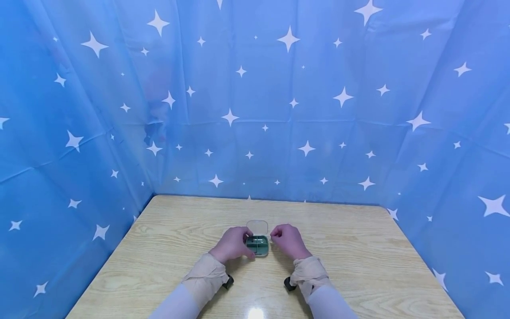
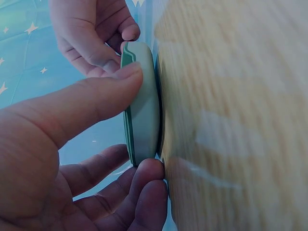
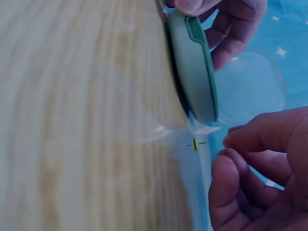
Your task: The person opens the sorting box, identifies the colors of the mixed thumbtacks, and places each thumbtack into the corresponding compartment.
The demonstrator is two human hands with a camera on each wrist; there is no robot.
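Between left hand [image 1: 233,245] and right hand [image 1: 290,241]: green box [image 3: 195,70]; left grips its sides, right curled near yellow pin [image 3: 195,144].

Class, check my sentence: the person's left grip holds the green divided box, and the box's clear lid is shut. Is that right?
Not quite: the clear lid is open, not shut; the head view shows it beyond the box's far edge. The person's left grip does hold the green divided box.

Green case [image 1: 263,250]: inner specks [image 1: 261,241], too small to identify. Left hand [image 2: 41,154]: cropped, left-wrist view. Desk [image 1: 370,266]: near edge cropped.
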